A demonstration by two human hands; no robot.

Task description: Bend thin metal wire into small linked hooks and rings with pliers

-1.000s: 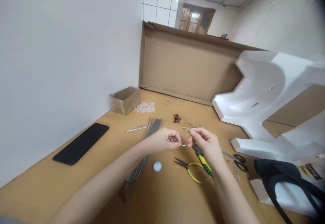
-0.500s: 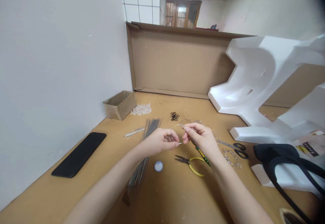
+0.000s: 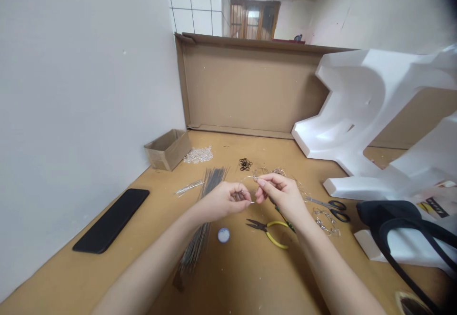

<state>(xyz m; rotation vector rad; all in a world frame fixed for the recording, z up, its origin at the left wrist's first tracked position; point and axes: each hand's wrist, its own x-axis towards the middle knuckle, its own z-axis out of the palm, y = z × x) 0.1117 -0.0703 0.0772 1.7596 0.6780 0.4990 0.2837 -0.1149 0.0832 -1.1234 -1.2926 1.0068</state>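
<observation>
Head view showed the left hand [image 3: 228,200] and right hand [image 3: 281,193] with fingers [image 3: 264,183] pinched closed on a wire [image 3: 246,177], already curved, above the bench [image 3: 246,277]; whether its ends were joined was unclear

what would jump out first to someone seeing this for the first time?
Probably the left hand and right hand near the center, holding a thin curved wire. After that, likely the large white foam piece on the right, then the yellow-handled pliers lying on the table, just below the hands in the picture.
</observation>
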